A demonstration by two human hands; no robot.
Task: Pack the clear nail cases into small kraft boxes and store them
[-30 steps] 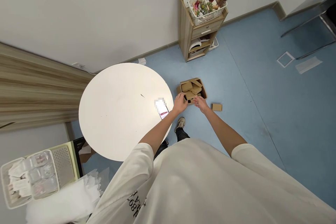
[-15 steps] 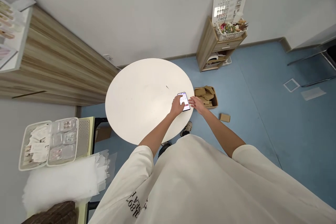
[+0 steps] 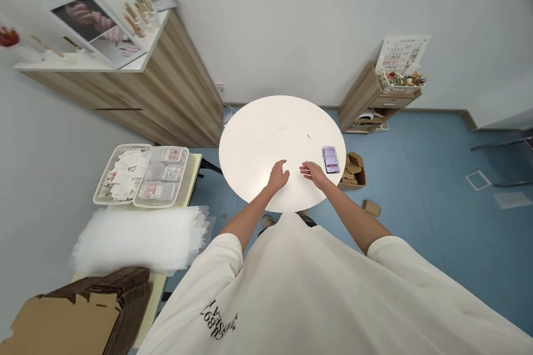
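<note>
My left hand (image 3: 277,175) hovers over the near part of the round white table (image 3: 266,127), fingers curved and apart, holding nothing. To its right is my right hand (image 3: 313,173), also empty with its fingers spread. A phone (image 3: 331,160) with a lit screen lies near the table's right edge, just beyond my right hand. On the floor right of the table stands a carton (image 3: 363,178) with several small brown boxes (image 3: 353,168) in it; the table edge hides part of it. One more small brown box (image 3: 372,208) lies on the floor nearby.
A side table at left holds a white basket (image 3: 120,175) of packets, a stack of translucent bags (image 3: 141,238) and flattened cardboard (image 3: 75,321). Behind stand a wooden cabinet (image 3: 183,83) and a small drawer unit (image 3: 362,97) with a basket of decorations (image 3: 402,82) on top.
The view has swung left. Both my hands have moved from the carton, past the phone, to above the table. More of the left side table and cabinet now shows.
</note>
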